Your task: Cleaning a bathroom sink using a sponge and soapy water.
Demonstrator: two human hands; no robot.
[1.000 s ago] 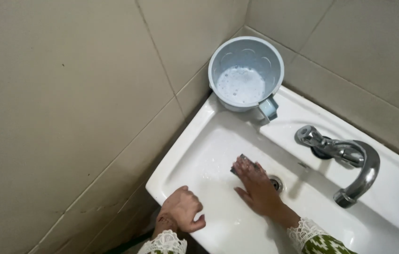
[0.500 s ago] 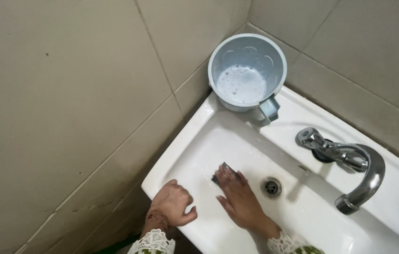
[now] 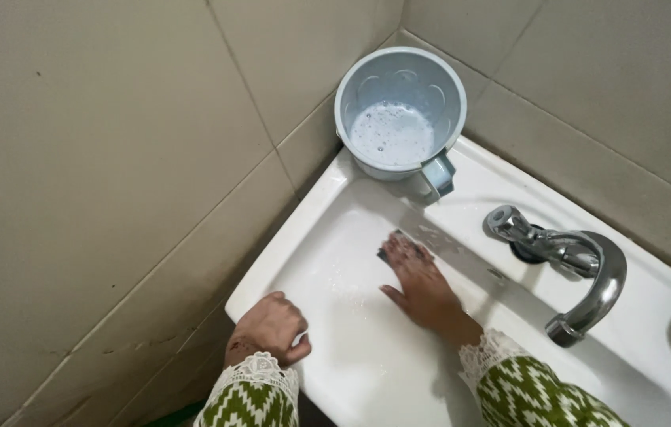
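- The right hand (image 3: pixel 421 285) lies flat inside the white sink (image 3: pixel 351 348), its fingers (image 3: pixel 405 251) stretched out and pressing a dark scrubbing pad (image 3: pixel 389 245) against the basin's back slope.
- The left hand (image 3: pixel 271 326) grips the sink's front left rim, fingers curled tight.
- A grey plastic mug (image 3: pixel 399 111) holding foamy water stands on the back corner.
- A chrome tap (image 3: pixel 581 273) is mounted to the right.

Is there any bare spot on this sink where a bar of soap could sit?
The sink ledge between the mug and the tap is bare, as is the far right ledge past the tap. The basin is crowded: right hand presses a scrubber, left hand grips the front rim.
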